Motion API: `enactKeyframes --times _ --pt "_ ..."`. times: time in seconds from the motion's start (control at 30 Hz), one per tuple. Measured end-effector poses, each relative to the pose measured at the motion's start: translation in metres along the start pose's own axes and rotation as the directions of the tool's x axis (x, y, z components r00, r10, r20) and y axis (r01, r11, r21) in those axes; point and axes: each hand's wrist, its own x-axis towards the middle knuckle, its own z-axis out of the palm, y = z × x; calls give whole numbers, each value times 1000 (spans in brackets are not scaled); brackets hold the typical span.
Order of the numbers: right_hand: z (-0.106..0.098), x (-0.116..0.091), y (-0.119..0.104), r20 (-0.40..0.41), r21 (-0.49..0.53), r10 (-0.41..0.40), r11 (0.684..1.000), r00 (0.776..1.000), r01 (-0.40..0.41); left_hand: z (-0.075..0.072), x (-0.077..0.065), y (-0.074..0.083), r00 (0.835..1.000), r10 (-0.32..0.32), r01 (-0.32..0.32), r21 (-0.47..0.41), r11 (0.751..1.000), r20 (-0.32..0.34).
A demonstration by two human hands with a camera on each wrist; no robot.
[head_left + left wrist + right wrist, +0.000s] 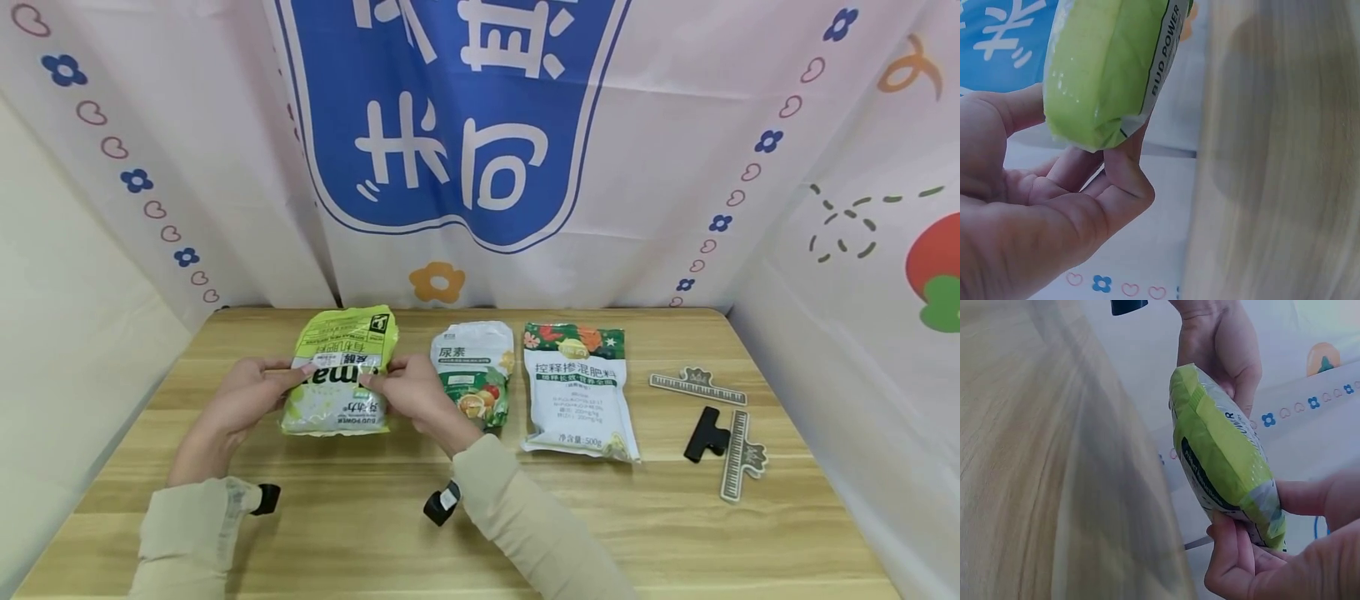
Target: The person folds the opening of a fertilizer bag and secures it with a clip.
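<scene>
Both hands hold a lime-green and white fertilizer bag point(341, 375) above the left part of the table, its print upside down in the head view. My left hand point(251, 392) grips one side edge, thumb on the printed face and fingers behind. On the opposite edge my right hand point(412, 387) pinches it the same way. The left wrist view shows the bag's green end point(1104, 81) over the left fingers point(1125, 181). In the right wrist view, the bag point(1222, 450) is tilted between the two hands, clear of the wooden surface.
A white and green pouch point(474, 375) lies just right of the right hand. Further right is a larger white bag point(577, 396). Two metal ruler-like clips point(697, 385) and a black clip point(707, 435) lie at the table's right. A printed curtain point(480, 275) hangs behind the table point(360, 533).
</scene>
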Motion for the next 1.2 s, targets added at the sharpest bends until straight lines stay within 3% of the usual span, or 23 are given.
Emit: enactKeyframes --times 0.3,0.73,0.97,1.2 --pt "-13 -9 -8 12 -76 -39 996 999 39 7 -6 11 1000 3 -3 4 1000 -16" --pt "-45 -35 -16 40 -171 -83 981 996 89 28 -22 33 999 31 -31 20 999 -21" --pt "-62 -47 -12 43 -184 -87 978 995 94 46 -30 38 999 38 -37 22 999 -29" --pt "-80 -54 -6 28 -178 -67 981 997 71 64 -30 39 1000 27 -27 -35 999 -10"
